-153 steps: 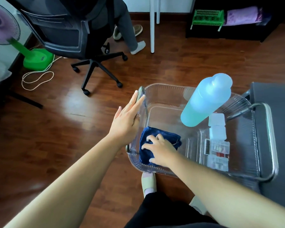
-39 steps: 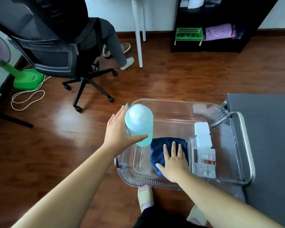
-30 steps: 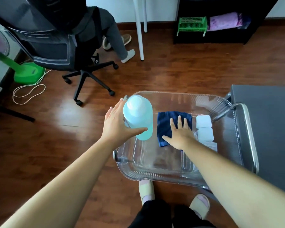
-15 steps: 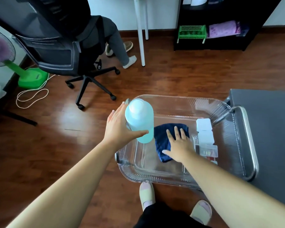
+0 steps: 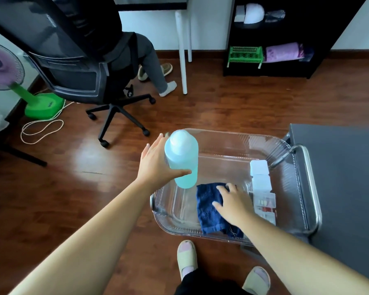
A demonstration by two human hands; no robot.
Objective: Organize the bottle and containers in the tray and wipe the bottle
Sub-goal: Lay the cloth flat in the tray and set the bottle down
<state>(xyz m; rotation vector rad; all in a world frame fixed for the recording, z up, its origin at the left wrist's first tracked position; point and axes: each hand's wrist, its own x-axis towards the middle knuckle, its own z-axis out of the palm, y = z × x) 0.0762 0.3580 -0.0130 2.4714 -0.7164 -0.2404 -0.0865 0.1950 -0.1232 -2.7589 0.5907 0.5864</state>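
A clear plastic tray (image 5: 232, 136) rests on a metal-railed cart. My left hand (image 5: 156, 165) grips a pale blue bottle (image 5: 182, 158) upright above the tray's left part, thumb across its front. My right hand (image 5: 232, 202) presses flat, fingers spread, on a dark blue cloth (image 5: 208, 208) lying on the tray floor near the front wall. Several small white and clear containers (image 5: 262, 188) stand in a row along the tray's right side.
The cart's metal rail (image 5: 313, 188) and a dark grey surface (image 5: 345, 177) lie to the right. A black office chair (image 5: 90, 67) with a seated person, a green fan (image 5: 19, 90), a white table leg (image 5: 181, 52) and a black shelf (image 5: 285, 39) stand beyond. My slippered feet (image 5: 186, 255) are below the tray.
My right hand has slid the blue cloth back from the tray's far middle toward the front wall. The bottle stays upright in my left hand, hardly moved.
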